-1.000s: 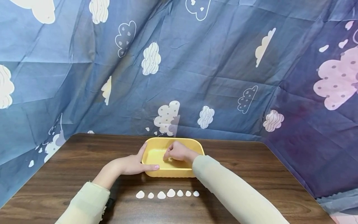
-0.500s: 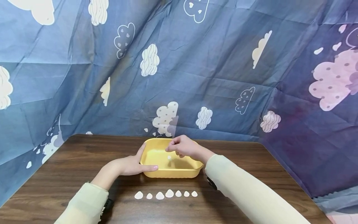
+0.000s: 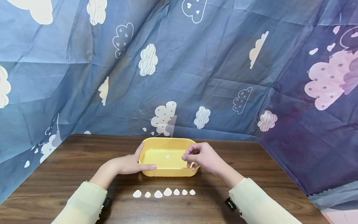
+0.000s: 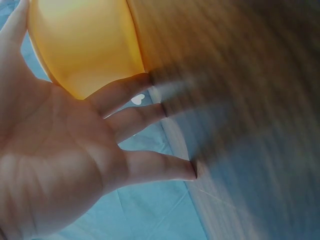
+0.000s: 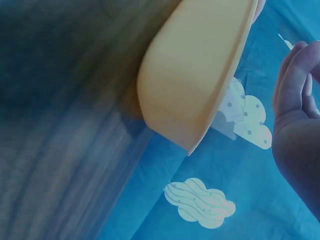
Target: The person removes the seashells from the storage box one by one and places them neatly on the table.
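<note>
A yellow plastic box (image 3: 169,173) stands on the wooden table. My left hand (image 3: 126,163) spans its left end, thumb over the front rim and index finger along the side rim. In the left wrist view the left hand's other fingers (image 4: 140,120) are straight and spread outside the box. Above the box's right front corner, my right hand (image 3: 199,157) has thumb and index finger pinched together; a small white shell at their tips is mostly hidden. One white shell (image 3: 167,156) lies on the box floor. The right wrist view shows the right hand (image 5: 300,95) with fingers bent.
Several white shells (image 3: 167,192) of differing sizes lie in a row on the table (image 3: 134,210), in front of the box. A blue cloud-printed cloth (image 3: 184,77) hangs behind the table and along both sides.
My right hand has risen out of the box and moved right and nearer, to the box's right front corner, uncovering the shell inside. My left hand keeps its place on the box.
</note>
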The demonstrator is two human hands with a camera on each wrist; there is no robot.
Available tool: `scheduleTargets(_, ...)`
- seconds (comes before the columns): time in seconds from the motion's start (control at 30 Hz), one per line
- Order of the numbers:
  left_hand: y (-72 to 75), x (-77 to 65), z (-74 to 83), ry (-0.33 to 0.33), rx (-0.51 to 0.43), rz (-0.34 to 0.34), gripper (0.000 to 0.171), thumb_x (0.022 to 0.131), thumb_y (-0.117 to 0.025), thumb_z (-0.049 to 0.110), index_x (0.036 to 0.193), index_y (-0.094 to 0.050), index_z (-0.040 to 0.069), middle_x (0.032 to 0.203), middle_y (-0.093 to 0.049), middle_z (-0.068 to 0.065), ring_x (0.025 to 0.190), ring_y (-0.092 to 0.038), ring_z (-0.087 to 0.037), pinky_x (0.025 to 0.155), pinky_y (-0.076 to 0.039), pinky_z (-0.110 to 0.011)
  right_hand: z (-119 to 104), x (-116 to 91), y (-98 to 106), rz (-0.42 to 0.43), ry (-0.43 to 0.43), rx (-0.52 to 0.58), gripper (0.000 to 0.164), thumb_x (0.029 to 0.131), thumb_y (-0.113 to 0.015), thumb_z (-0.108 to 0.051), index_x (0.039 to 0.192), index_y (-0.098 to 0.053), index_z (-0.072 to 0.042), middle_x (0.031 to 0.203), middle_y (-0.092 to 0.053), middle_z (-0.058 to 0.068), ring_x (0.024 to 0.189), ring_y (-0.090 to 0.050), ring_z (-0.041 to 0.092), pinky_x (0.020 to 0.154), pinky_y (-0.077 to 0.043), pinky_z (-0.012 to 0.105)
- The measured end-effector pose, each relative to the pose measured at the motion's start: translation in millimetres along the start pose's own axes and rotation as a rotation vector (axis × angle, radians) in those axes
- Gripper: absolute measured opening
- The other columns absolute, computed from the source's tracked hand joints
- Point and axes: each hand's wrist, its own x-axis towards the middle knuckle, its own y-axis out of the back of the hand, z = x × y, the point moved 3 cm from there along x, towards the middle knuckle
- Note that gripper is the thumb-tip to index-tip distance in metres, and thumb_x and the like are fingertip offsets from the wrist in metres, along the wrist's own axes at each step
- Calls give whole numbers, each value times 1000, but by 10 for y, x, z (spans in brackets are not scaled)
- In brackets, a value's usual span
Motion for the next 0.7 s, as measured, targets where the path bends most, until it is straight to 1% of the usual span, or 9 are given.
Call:
scheduleTargets(0.13,2,10,-10,6,9,-3,138,86,-65,83,169,18,12,159,-45,-38,144,-54,-47,117,-44,-61,53,-180,39,67,18,61,18,94,-77,-3,101,-68,11,80,-73,7,69,-72,17,63,-65,34)
scheduleTargets(0.27,4,15,-11,6,13,-2,138,86,-65,83,169,19,12,158,-46,-37,143,-55,-45,117,-45,-61,109,-340,56,125,20,93,20,93,-77,0,103,-66,13,84,-73,13,72,-73,20,66,-65,36)
scheduleTargets(0.37,5,8,-5,9,12,-5,138,86,-65,83,169,18,11,158,-47,-36,143,-56,-44,116,-45,-60,160,-456,28,139,19,122,22,94,-77,-2,105,-67,13,86,-73,11,72,-74,19,67,-66,36)
scheduleTargets(0.47,6,2,9,7,8,-9,137,86,-65,82,170,17,11,156,-50,-35,141,-58,-43,115,-46,-60,223,-574,-23,105,-2,181,28,95,-78,-6,110,-67,16,86,-73,5,73,-73,15,68,-65,34)
scheduleTargets(0.57,5,2,16,5,7,-10,137,86,-66,82,170,16,11,155,-51,-35,141,-58,-43,114,-46,-60,275,-677,-73,49,-28,220,34,94,-79,-9,113,-68,16,82,-71,1,69,-67,10,67,-63,29)
scheduleTargets(0.7,1,0,8,8,13,-8,136,86,-65,82,170,17,11,156,-49,-36,143,-56,-45,115,-46,-60,316,-750,-97,3,-26,202,36,95,-78,-11,113,-67,18,79,-67,1,66,-62,9,63,-58,26)
